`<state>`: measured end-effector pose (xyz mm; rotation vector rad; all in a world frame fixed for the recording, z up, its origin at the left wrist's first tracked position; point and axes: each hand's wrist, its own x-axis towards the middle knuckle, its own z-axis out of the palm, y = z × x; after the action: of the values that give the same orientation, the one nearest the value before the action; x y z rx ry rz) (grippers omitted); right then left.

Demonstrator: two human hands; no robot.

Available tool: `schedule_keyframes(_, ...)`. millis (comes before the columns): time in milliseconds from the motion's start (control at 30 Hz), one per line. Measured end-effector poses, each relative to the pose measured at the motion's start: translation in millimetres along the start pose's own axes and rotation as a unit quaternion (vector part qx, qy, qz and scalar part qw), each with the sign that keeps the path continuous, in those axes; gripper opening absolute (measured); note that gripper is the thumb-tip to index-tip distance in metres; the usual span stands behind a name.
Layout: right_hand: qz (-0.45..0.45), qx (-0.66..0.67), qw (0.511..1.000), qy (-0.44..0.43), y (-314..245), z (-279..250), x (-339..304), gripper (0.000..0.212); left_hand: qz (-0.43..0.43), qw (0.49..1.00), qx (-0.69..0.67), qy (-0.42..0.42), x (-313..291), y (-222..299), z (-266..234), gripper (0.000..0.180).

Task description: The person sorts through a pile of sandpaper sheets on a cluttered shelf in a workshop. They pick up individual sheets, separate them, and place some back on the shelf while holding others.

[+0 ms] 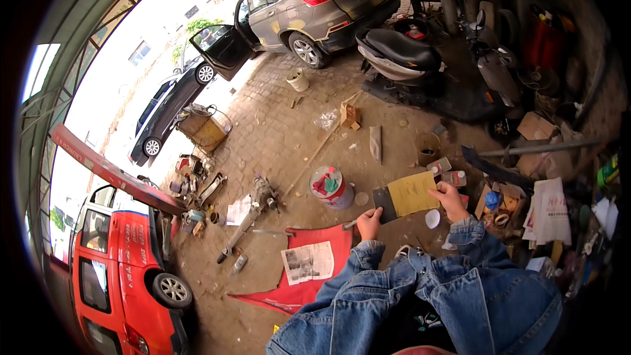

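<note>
My right hand (449, 202) pinches the right edge of a yellow, printed sheet (414, 194) that looks like the back of sandpaper. My left hand (370, 223) is closed at the lower left corner of a dark grey sheet (385, 204). The dark sheet meets the yellow one at its left edge; whether they are one folded piece, I cannot tell. A pale, thin thing (350, 225) shows just left of my left hand, too small to name. Beyond the sheets stands a round tub (333, 190) with red and green cloth-like stuff in its top.
A red sheet (302, 292) with newspaper (307, 262) on it lies front left. Metal parts (263, 194) sit on the floor beyond. A scooter (407, 59) stands ahead, clutter (503, 207) to the right, a red van (115, 256) left, a grey car (289, 10) farther off.
</note>
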<state>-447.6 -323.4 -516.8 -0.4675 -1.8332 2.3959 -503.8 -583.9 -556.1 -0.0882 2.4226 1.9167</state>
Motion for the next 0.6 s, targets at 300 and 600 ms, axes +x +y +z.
schedule_keyframes(300, 0.012, 0.005, 1.000, 0.018, -21.3, 0.5, -10.1, 0.012, 0.008, 1.000, -0.005, 0.015, 16.5, -0.7, 3.3, 0.031)
schedule_keyframes(600, -0.606, -0.229, 0.609, 0.458, -290.6, -34.0, 42.1, 0.011, 0.115, 0.989, 0.010, 0.092, 99.7, 70.3, 0.6, 0.040)
